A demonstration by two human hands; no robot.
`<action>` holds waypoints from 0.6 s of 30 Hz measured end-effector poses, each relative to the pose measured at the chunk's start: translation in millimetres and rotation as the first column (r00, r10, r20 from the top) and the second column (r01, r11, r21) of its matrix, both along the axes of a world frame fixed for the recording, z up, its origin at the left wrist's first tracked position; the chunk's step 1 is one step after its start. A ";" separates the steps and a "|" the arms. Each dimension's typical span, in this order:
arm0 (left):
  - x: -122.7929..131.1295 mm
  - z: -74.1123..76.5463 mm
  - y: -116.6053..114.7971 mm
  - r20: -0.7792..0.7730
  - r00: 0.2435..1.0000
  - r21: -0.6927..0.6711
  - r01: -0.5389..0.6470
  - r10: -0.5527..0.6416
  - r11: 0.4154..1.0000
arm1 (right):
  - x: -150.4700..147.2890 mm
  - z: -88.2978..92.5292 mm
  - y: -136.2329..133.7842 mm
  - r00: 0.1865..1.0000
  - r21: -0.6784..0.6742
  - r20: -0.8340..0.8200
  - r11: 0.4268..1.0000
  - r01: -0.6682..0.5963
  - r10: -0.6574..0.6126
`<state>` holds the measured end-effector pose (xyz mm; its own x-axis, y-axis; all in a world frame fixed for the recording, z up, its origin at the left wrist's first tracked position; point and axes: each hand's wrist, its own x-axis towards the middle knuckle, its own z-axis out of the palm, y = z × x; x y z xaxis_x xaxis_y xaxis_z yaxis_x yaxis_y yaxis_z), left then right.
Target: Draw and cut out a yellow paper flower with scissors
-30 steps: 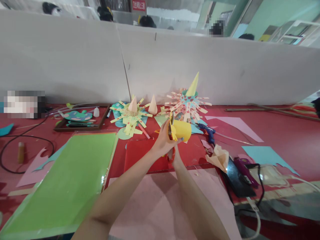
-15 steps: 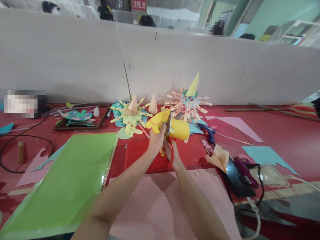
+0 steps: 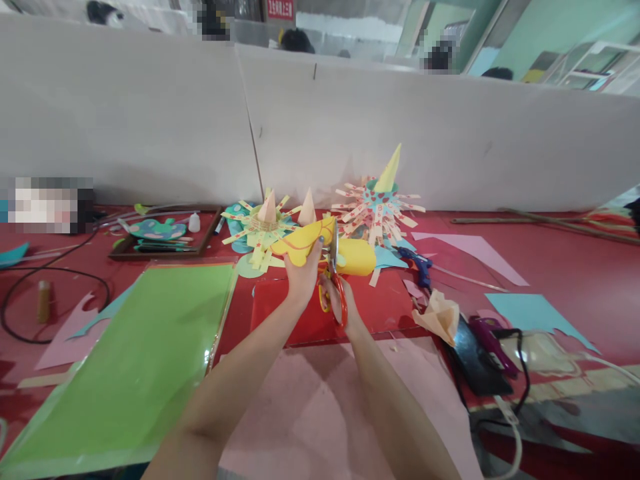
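My left hand (image 3: pixel 304 270) grips a piece of yellow paper (image 3: pixel 300 243) with a scalloped edge and drawn curved lines. In my right hand (image 3: pixel 345 300) is a pair of scissors (image 3: pixel 342 305) with red and yellow handles, its blades pointing up beside the paper's right edge. Just right of the blades is a yellow paper roll (image 3: pixel 359 257); whether it joins the sheet I cannot tell. Both hands are above a red folder (image 3: pixel 385 307). Behind them stand a paper craft with strips and a pale cone (image 3: pixel 266 217) and a taller one with a yellow cone (image 3: pixel 383 193).
A green sheet (image 3: pixel 130 347) lies at left, below a dark tray (image 3: pixel 203 243) of tools. To the right are a blue glue gun (image 3: pixel 420 262), crumpled peach paper (image 3: pixel 440 317), a black phone-like slab (image 3: pixel 480 357) and a purple device (image 3: pixel 490 343) with cables. A white partition (image 3: pixel 400 127) closes the back.
My left hand has shifted left and slightly down, with the yellow paper turned flatter. The scissors have moved a little left and their handles look wider apart.
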<state>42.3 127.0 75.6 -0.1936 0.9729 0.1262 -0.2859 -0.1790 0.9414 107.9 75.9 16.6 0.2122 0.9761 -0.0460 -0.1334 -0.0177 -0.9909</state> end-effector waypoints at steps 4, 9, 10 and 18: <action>-2.9 -0.1 2.6 -0.001 1.000 0.039 0.001 -0.001 0.999 | -4.3 6.8 -0.2 0.993 -0.006 -0.109 0.999 -0.040 0.039; -2.0 3.7 -2.6 -0.003 1.000 0.033 0.010 -0.009 0.999 | -5.2 11.3 -2.4 0.990 0.095 -0.121 0.994 -0.062 0.074; -1.2 4.6 -4.2 -0.009 1.000 0.032 0.018 -0.018 0.999 | -4.5 10.9 -2.7 0.992 0.117 -0.105 0.991 -0.062 0.075; 3.7 5.9 -11.2 -0.043 0.998 0.030 0.055 -0.053 0.998 | -0.3 7.3 -1.2 0.996 0.145 -0.078 0.989 -0.037 0.048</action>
